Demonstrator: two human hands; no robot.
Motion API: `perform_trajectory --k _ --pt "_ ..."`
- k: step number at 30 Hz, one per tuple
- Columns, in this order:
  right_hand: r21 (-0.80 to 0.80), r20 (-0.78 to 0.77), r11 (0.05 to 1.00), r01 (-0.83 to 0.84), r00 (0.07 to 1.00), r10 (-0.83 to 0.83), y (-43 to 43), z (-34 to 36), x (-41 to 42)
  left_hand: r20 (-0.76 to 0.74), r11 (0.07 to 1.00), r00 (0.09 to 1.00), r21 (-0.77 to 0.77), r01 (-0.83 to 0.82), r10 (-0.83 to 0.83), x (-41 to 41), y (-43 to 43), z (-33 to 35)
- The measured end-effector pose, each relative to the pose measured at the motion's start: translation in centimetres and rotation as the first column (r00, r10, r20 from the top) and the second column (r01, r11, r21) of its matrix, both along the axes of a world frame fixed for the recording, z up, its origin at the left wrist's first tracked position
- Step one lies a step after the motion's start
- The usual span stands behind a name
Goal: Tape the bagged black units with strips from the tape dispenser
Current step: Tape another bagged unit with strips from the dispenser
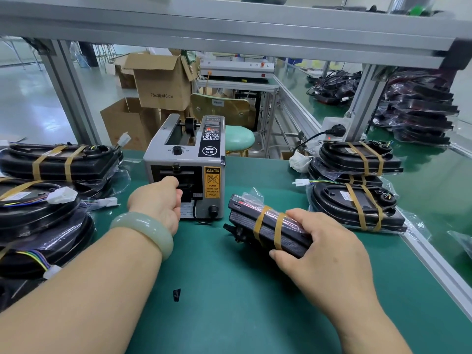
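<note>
Taped units (pixel 58 162) sat stacked far L. L hand (pixel 155 200) was at the tape dispenser (pixel 194 159) outlet, fingers curled in; couldn't tell if pinching a strip. Just R, over the green tabletop (pixel 229 290), R hand (pixel 324 249) fingers gripped the bagged black unit (pixel 268 228), two tape bands round it. More taped units (pixel 357 159) were stacked far R.

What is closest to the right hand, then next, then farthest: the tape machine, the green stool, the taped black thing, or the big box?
1. The black unit, held in the right hand.
2. The tape dispenser, ahead and to the left.
3. The green stool, behind the dispenser.
4. The cardboard box, far back on the left.
</note>
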State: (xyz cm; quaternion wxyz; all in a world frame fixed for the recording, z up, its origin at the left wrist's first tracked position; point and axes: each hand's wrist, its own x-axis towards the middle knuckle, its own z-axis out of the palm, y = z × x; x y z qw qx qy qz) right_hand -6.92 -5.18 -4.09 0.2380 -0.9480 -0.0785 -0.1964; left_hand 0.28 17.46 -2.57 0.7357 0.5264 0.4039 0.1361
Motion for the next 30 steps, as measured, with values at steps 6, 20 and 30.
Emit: perform_trajectory --k 6,20,30 --pt "0.003 0.007 1.0 0.004 1.0 -0.004 0.1 0.2 -0.2 0.17 0.958 0.949 -0.068 0.279 -0.264 -4.5 -1.3 0.2" --pt "-0.07 -0.088 0.998 0.003 0.996 -0.009 0.6 0.7 -0.7 0.288 0.938 0.893 0.084 0.335 -0.345 -6.3 -5.8 -2.7" --pt "-0.076 -0.109 0.997 0.004 0.994 -0.012 0.6 0.9 -0.7 0.276 0.928 0.889 0.191 0.321 -0.365 -5.7 -6.2 -3.0"
